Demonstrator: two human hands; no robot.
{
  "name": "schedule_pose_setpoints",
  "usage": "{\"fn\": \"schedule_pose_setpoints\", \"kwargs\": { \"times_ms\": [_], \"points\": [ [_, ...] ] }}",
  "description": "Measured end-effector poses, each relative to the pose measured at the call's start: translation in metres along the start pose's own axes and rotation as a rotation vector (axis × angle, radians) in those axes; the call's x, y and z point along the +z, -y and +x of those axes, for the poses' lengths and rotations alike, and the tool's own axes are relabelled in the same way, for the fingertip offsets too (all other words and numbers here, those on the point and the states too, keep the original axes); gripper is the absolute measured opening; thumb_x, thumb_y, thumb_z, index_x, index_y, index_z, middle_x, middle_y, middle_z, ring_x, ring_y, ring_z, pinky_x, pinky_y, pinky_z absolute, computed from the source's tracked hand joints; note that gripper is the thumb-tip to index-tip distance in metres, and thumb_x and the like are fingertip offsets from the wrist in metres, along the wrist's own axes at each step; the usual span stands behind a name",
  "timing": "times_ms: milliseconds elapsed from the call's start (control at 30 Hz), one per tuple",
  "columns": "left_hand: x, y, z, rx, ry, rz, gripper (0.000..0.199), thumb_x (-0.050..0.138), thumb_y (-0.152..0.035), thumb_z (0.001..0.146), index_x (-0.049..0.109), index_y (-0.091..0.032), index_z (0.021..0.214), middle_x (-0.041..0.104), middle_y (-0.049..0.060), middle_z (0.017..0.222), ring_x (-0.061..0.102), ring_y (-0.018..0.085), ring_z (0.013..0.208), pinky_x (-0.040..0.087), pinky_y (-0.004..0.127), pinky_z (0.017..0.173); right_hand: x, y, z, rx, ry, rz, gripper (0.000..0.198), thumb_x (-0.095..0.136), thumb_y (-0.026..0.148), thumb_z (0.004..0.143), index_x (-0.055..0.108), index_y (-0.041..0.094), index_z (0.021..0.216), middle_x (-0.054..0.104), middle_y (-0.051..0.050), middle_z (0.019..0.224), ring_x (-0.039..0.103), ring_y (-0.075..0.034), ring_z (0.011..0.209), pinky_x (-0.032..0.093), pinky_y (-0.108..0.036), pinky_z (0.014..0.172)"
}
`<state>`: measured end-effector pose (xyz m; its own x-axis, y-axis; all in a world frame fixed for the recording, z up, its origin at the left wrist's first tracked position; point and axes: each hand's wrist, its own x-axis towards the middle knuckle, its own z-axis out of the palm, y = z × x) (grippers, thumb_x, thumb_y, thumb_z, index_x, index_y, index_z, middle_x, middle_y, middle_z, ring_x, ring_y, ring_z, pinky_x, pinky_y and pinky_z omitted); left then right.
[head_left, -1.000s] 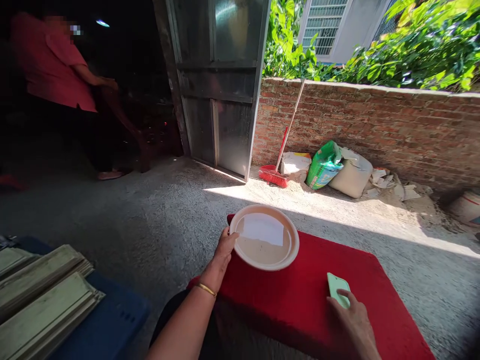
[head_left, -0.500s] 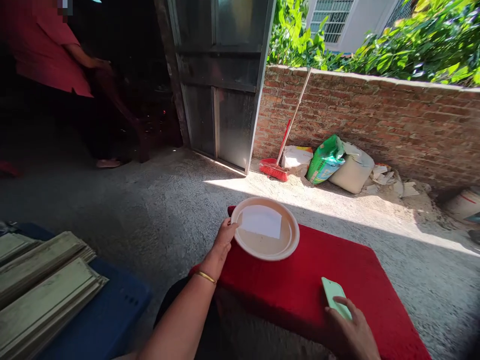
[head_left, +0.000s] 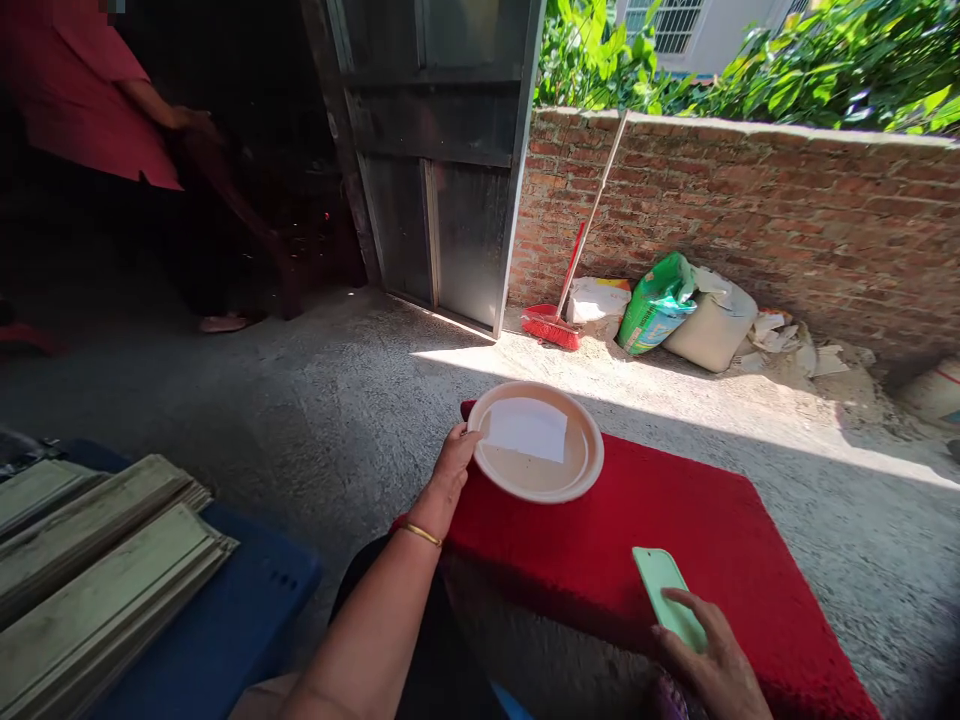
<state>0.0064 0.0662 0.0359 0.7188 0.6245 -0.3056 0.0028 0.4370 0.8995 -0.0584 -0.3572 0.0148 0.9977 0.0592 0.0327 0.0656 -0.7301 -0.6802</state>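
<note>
My left hand (head_left: 454, 458), with a gold bangle at its wrist, grips the left rim of a shallow beige basin (head_left: 540, 488). Inside the basin lies a white four-sided patch; whether it is a sheet or a reflection I cannot tell. The basin rests on the far left end of a red cloth-covered bench (head_left: 697, 520). My right hand (head_left: 712, 650) is closed on a flat mint-green piece (head_left: 660, 578) with a small hole at its far end, over the bench's near edge. Its fingers partly cover the piece, and its exact kind is unclear.
Stacks of long pale strips (head_left: 112, 600) lie on a blue surface (head_left: 262, 590) to the left. A person in a red shirt (head_left: 90, 90) stands by the dark doorway. A metal door (head_left: 442, 200), broom (head_left: 551, 330), green sack (head_left: 656, 305) and brick wall (head_left: 712, 200) are ahead.
The view has shifted slightly. My left hand remains on the basin's rim, and my right hand still holds the mint-green piece, which sits slightly farther left in view.
</note>
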Motion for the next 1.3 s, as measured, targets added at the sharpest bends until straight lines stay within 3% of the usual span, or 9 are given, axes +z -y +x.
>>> {"fn": "schedule_pose_setpoints", "kwargs": {
  "times_ms": [133,333,467,600,767,933,1033,1167,1300],
  "points": [
    [0.002,0.0,0.004,-0.009,-0.012,0.0,0.03,0.075,-0.019,0.053,0.066,-0.015,0.081,0.068,0.0,0.066,0.061,0.015,0.063,0.044,0.025,0.061,0.012,-0.022,-0.02,0.141,-0.11,-0.005,0.041,0.06,0.062,0.065,0.067,0.033,0.092,0.064,-0.01,0.092,0.067,-0.038,0.093,0.055,-0.052,0.084],
    [0.002,-0.004,-0.003,0.004,-0.006,0.005,0.029,0.072,-0.017,0.053,0.064,-0.016,0.082,0.066,-0.001,0.066,0.061,0.016,0.063,0.045,0.025,0.062,0.046,0.038,-0.059,-0.302,0.671,0.02,0.031,0.07,0.036,0.064,0.073,0.033,0.094,0.065,0.001,0.104,0.068,-0.018,0.09,0.052,-0.025,0.078],
    [-0.001,-0.005,-0.007,-0.023,0.017,0.008,0.032,0.071,-0.018,0.054,0.067,-0.015,0.086,0.069,0.001,0.069,0.063,0.017,0.066,0.047,0.026,0.064,-0.004,0.002,-0.034,-0.105,0.154,0.066,0.04,0.063,0.048,0.071,0.071,0.028,0.105,0.068,-0.005,0.109,0.066,-0.024,0.103,0.052,-0.033,0.091],
    [-0.001,-0.006,-0.006,-0.036,0.0,0.016,0.031,0.071,-0.018,0.055,0.066,-0.015,0.086,0.068,0.0,0.068,0.064,0.017,0.066,0.048,0.026,0.063,-0.061,-0.073,-0.011,0.286,-0.304,-0.041,0.061,0.064,0.07,0.055,0.07,0.024,0.093,0.07,-0.011,0.092,0.066,-0.037,0.097,0.052,-0.05,0.09],
    [0.001,-0.004,-0.007,-0.018,-0.011,0.01,0.031,0.07,-0.017,0.056,0.065,-0.016,0.087,0.069,-0.001,0.071,0.063,0.015,0.065,0.047,0.024,0.063,-0.054,-0.096,-0.031,0.474,-0.367,-0.1,0.064,0.06,0.073,0.056,0.067,0.02,0.093,0.067,-0.014,0.085,0.066,-0.04,0.09,0.054,-0.052,0.082],
    [0.0,-0.005,-0.011,-0.013,0.006,-0.012,0.028,0.071,-0.016,0.056,0.065,-0.016,0.083,0.068,0.0,0.07,0.064,0.015,0.065,0.048,0.024,0.064,0.009,-0.046,-0.076,-0.021,0.15,0.012,0.033,0.066,0.044,0.067,0.071,0.03,0.096,0.068,-0.006,0.108,0.068,-0.026,0.098,0.056,-0.036,0.084],
    [-0.001,-0.007,-0.013,-0.018,0.009,-0.007,0.029,0.071,-0.015,0.055,0.067,-0.016,0.083,0.069,0.0,0.07,0.064,0.015,0.065,0.048,0.024,0.063,0.02,-0.027,-0.084,-0.153,0.364,0.03,0.038,0.067,0.026,0.062,0.072,0.033,0.099,0.068,-0.003,0.112,0.068,-0.022,0.099,0.055,-0.03,0.081],
    [-0.003,-0.008,-0.013,-0.026,0.017,-0.003,0.029,0.071,-0.015,0.055,0.067,-0.016,0.084,0.07,0.0,0.071,0.063,0.015,0.064,0.049,0.024,0.062,-0.015,-0.04,-0.055,-0.123,0.04,0.034,0.035,0.066,0.041,0.07,0.07,0.029,0.104,0.067,-0.007,0.111,0.066,-0.026,0.104,0.053,-0.038,0.093],
    [-0.004,-0.005,-0.011,-0.021,0.009,0.005,0.029,0.072,-0.017,0.056,0.066,-0.016,0.084,0.069,0.0,0.069,0.063,0.015,0.064,0.049,0.024,0.062,-0.074,-0.082,0.004,0.182,-0.375,-0.125,0.055,0.06,0.066,0.064,0.069,0.023,0.096,0.066,-0.011,0.092,0.063,-0.035,0.096,0.052,-0.052,0.091]
  ]
}}
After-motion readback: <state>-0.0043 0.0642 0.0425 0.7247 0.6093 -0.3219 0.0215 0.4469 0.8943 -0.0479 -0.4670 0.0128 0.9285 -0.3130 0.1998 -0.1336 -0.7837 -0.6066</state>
